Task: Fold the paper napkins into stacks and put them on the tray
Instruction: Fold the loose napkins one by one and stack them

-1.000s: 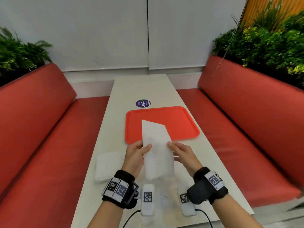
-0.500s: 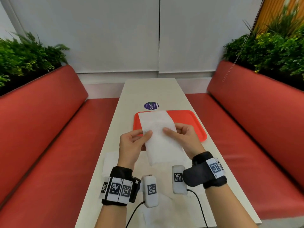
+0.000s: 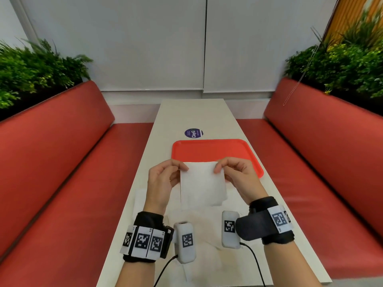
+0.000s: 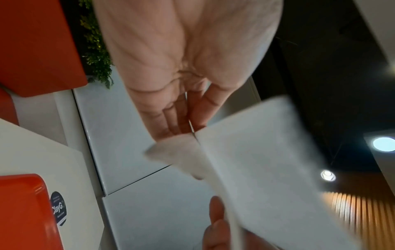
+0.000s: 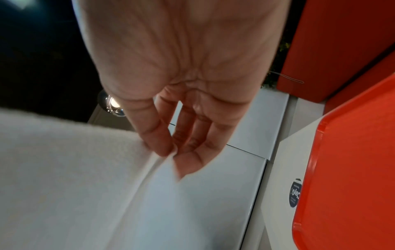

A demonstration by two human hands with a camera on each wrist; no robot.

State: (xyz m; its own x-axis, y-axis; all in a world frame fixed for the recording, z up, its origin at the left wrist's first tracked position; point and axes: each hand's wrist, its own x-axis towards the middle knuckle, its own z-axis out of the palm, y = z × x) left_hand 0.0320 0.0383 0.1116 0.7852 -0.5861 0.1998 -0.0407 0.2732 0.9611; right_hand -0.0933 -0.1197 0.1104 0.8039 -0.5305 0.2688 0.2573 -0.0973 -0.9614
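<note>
A white paper napkin (image 3: 202, 184) hangs folded into a near square above the table, just in front of the red tray (image 3: 211, 151). My left hand (image 3: 163, 179) pinches its upper left corner and my right hand (image 3: 234, 172) pinches its upper right corner. In the left wrist view the left hand (image 4: 188, 118) grips the napkin (image 4: 267, 160) at its corner. In the right wrist view the thumb and fingers of the right hand (image 5: 181, 138) pinch the layered edge of the napkin (image 5: 74, 177). The tray holds nothing.
More white napkins (image 3: 207, 241) lie spread on the table (image 3: 196, 112) under my wrists, with another pile (image 3: 138, 201) partly hidden by the left hand. A round purple sticker (image 3: 193, 133) sits beyond the tray. Red benches (image 3: 62, 162) flank the table.
The long upright napkin has been folded down in half into a short square. Both hands moved from its sides to its top corners, and the view tilted up.
</note>
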